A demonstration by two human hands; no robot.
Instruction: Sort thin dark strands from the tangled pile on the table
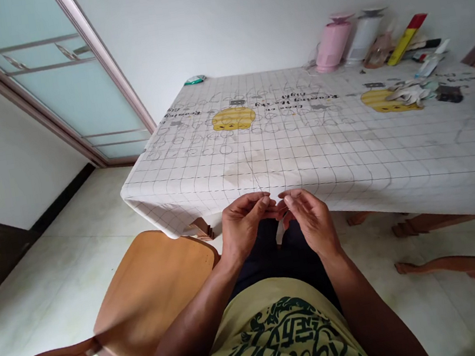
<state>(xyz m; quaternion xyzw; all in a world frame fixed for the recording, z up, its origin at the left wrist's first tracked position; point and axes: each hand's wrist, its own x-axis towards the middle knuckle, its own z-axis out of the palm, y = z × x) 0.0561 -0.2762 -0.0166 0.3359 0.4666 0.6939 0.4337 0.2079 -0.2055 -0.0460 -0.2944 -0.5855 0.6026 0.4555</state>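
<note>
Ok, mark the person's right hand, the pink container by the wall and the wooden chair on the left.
Right hand (315, 223): head view, back of the hand.
Pink container (332, 46): head view, middle of its body.
Wooden chair (153, 286): head view, the seat.

From the person's head, the only camera looks forward and steeply down, close above the shirt (282, 296), taking in the left hand (242, 225) and right hand (315, 223), the table (192, 173) and the wall (214, 21) beyond.
</note>
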